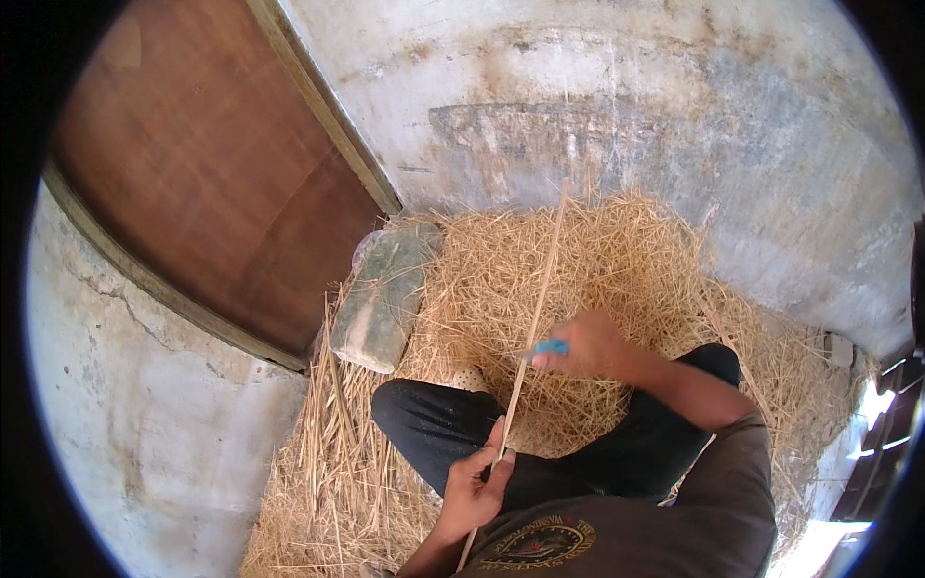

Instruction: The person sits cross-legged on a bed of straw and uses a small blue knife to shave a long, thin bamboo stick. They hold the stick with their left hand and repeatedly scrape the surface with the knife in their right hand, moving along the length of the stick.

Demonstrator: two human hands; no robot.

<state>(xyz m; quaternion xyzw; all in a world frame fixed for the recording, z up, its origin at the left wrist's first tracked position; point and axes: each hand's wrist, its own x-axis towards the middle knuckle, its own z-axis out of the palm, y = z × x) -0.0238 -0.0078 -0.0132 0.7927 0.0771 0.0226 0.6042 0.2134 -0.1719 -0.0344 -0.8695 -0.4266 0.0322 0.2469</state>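
Note:
A long, thin, straw-coloured stalk (541,308) slants from my lap up toward the far wall. My left hand (474,489) is closed round its lower part, with thumb and fingers pinching it. Above my crossed legs, my right hand (595,347) is closed on a small blue tool (552,347) that meets the stalk about midway along. The right hand is smeared by motion. The tool's working end is too small and blurred to make out, so its exact kind does not show.
Loose straw (617,250) lies thick around me, with longer stalks (337,414) to the left. A greenish stone slab (385,294) rests ahead on the left, beside a brown door panel (222,183). A stained wall (655,106) stands close at the far side.

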